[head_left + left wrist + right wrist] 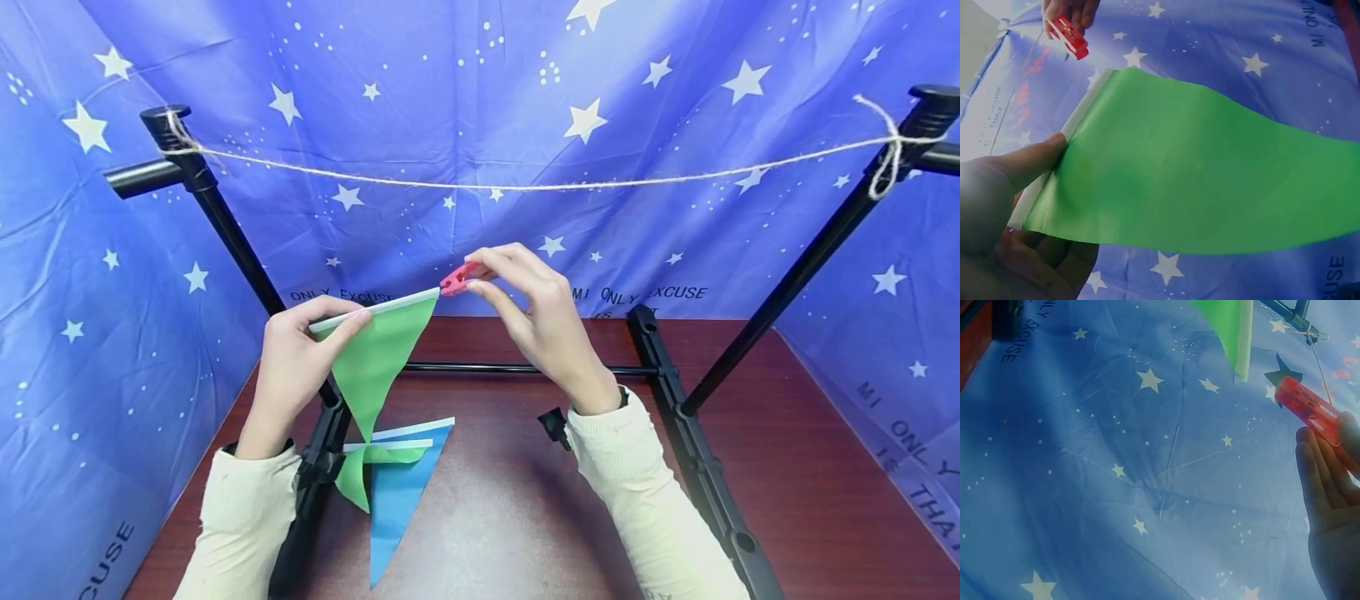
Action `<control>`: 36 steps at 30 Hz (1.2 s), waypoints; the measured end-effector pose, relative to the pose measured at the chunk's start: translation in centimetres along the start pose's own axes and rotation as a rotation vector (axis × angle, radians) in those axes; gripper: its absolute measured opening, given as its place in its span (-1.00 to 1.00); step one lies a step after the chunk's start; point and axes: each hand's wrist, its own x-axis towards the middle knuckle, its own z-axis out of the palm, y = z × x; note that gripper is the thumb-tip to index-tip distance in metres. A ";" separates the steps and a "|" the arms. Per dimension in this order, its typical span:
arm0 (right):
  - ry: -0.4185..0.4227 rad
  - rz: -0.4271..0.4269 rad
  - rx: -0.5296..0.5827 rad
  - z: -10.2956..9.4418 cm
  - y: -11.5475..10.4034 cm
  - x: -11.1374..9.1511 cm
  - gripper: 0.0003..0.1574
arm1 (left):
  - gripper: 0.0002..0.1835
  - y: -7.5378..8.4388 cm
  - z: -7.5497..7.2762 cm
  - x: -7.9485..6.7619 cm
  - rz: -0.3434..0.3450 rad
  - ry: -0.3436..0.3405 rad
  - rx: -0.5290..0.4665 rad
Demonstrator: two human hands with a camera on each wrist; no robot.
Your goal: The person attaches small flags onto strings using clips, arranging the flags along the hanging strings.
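In my head view, the left hand (294, 360) pinches the white band (405, 304) of a green pennant (386, 343), with the thumb on its front side. The right hand (546, 323) pinches a red clip (456, 279) between thumb and fingers. This clip is pointing to the free corner of the band, just beside it; both wrist views show a gap.

The pennant is a bright green triangle, with its band sloping up towards the clip and its point hanging down. The cloth is smooth, a little bent along the side.

Below, on the dark red table (487, 521), there is a second green pennant (354, 490), curled, lying over a blue pennant (403, 500) and covering part of it. The held pennant hangs in front of the black crossbar (480, 367) and hides one piece of it from me. Above the hands, a pale string (525, 187) sags between the left post (232, 225) and the right post (787, 287). Behind is a blue curtain (450, 58) with white stars.
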 end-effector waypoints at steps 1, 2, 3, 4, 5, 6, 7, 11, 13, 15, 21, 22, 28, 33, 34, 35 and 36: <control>0.002 -0.001 0.001 0.0 0.0 0.0 -0.71 | -0.89 0.2 0.0 0.0 0.006 0.005 -0.006; 0.003 -0.002 0.003 0.0 -0.1 0.1 -0.71 | -0.89 0.4 -0.1 0.0 0.012 0.010 -0.008; 0.004 -0.003 0.004 -0.1 -0.1 0.1 -0.71 | -0.89 0.5 -0.2 0.1 0.017 0.013 -0.007; 0.004 -0.005 0.002 -0.1 -0.1 0.2 -0.71 | -0.90 0.6 -0.2 0.1 0.019 0.016 -0.009; 0.006 -0.006 0.004 -0.1 -0.1 0.2 -0.71 | -0.90 0.7 -0.3 0.1 0.021 0.022 -0.012; 0.007 -0.009 0.004 -0.1 -0.2 0.2 -0.71 | -0.90 0.8 -0.3 0.1 0.025 0.027 -0.017; 0.009 -0.011 0.003 -0.1 -0.2 0.3 -0.71 | -0.91 0.9 -0.4 0.2 0.030 0.034 -0.022; 0.014 -0.023 -0.003 -0.2 -0.2 0.4 -0.72 | -0.92 1.1 -0.4 0.4 0.048 0.044 -0.043; 0.015 -0.030 -0.003 -0.2 -0.3 0.5 -0.72 | -0.92 1.1 -0.3 0.4 0.053 0.040 -0.044; 0.018 -0.036 -0.002 -0.3 -0.4 0.6 -0.72 | -0.91 1.0 -0.3 0.5 0.057 0.038 -0.041; 0.028 -0.053 -0.005 -0.5 -0.7 1.1 -0.72 | -0.90 1.1 -0.4 0.8 0.068 0.052 -0.036; 0.029 -0.056 -0.008 -0.5 -0.7 1.2 -0.72 | -0.90 1.0 -0.5 0.9 0.066 0.054 -0.035; 0.030 -0.090 -0.015 -0.3 -1.2 2.2 -0.74 | -0.88 0.8 -0.5 1.3 0.056 0.059 -0.026; 0.037 -0.115 -0.031 -0.4 -1.4 3.0 -0.75 | -0.87 0.8 -0.6 1.5 0.055 0.056 -0.025; 0.038 -0.116 -0.033 -0.5 -1.4 3.1 -0.76 | -0.87 0.9 -0.7 1.6 0.056 0.056 -0.025; 0.040 -0.118 -0.034 -0.5 -1.5 3.3 -0.76 | -0.87 0.9 -0.7 1.6 0.058 0.056 -0.025; 0.041 -0.118 -0.032 -0.6 -1.5 3.4 -0.76 | -0.87 1.0 -0.8 1.7 0.058 0.057 -0.026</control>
